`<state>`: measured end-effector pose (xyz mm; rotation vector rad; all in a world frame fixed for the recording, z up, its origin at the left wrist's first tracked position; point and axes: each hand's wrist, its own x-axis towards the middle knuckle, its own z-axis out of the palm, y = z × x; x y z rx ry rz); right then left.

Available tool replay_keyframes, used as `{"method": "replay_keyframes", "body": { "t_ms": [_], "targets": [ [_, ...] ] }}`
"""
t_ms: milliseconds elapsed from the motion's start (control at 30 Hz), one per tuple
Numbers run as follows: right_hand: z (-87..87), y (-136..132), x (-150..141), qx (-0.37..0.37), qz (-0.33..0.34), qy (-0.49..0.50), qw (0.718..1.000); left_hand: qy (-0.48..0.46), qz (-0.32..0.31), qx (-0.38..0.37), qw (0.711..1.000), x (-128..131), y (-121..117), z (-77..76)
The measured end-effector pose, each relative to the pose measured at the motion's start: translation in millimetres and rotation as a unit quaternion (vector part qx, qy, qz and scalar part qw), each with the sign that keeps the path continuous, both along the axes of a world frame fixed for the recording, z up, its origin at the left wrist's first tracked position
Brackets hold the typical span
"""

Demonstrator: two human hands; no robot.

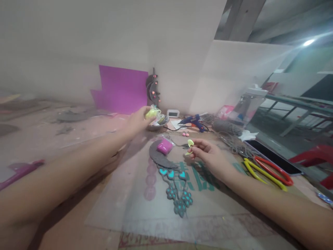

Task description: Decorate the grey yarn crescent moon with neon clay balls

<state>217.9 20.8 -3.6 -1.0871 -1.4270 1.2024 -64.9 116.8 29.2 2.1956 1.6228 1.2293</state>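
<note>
My left hand (137, 121) reaches far forward and is closed on a small bag of yellow clay (152, 113), held over a metal bowl (157, 125). My right hand (209, 154) pinches a small yellow clay piece (190, 143) between thumb and fingers. Between the hands lies a packet of pink clay (164, 146) on a grey crescent-shaped craft piece (160, 158). Below it trail grey shapes with teal hearts and paw prints (179, 199).
A blue glue gun (194, 121), a small white clock (173, 113) and a clear plastic jar (248, 104) stand at the back. Yellow and red scissors (267, 172), a phone (273, 156) and tangled cord (231, 137) lie right. Purple foam sheet (121, 88) leans on the wall.
</note>
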Motion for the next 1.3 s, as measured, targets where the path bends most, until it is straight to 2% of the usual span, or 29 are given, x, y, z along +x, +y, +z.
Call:
{"method": "replay_keyframes", "body": {
  "t_ms": [67,167,333,433,467,533,600,667,733,833,933,1000,1167,1300],
  "targets": [
    [0.5,-2,-1,-0.006,0.002,0.006,1.0,0.075,0.029,-0.013,0.997,-4,17,0.8],
    [0.6,-3,-1,0.001,0.005,0.008,1.0,0.114,0.018,-0.034,0.993,-3,31,-2.7],
    [-0.9,-2,2,0.01,0.03,0.032,0.999,0.142,-0.011,-0.037,0.989,0,33,0.7],
    [3.0,-4,2,-0.003,0.059,0.093,0.994,0.129,-0.015,0.004,0.991,12,9,7.9],
    [5.5,-5,2,-0.009,0.067,0.114,0.991,0.108,-0.046,0.02,0.993,19,-4,8.7],
    [11.2,-9,0,-0.019,0.076,0.146,0.986,0.08,-0.142,-0.004,0.987,37,-35,6.2],
    [16.1,-13,-2,-0.022,0.086,0.168,0.982,0.056,-0.216,-0.016,0.975,57,-65,-1.3],
    [18.9,-17,-5,-0.026,0.097,0.181,0.978,0.035,-0.264,0.001,0.964,72,-88,-10.7],
    [19.3,-19,-7,-0.032,0.105,0.18,0.977,0.018,-0.272,-0.014,0.962,81,-100,-19.2],
    [16.7,-18,-8,-0.036,0.103,0.167,0.98,0.0,-0.292,-0.066,0.954,83,-103,-28.2],
    [11.1,-14,-7,-0.031,0.097,0.157,0.982,-0.02,-0.32,-0.057,0.946,81,-103,-33.7],
    [6.9,-12,-6,-0.024,0.096,0.136,0.986,-0.037,-0.311,-0.036,0.949,80,-103,-35.1],
    [2.2,-11,-5,0.013,0.089,0.052,0.995,-0.078,-0.225,-0.037,0.971,77,-103,-32.6],
    [3.7,-15,-9,0.031,0.09,-0.003,0.995,-0.087,-0.222,-0.038,0.97,76,-100,-33.0]
  ]
}}
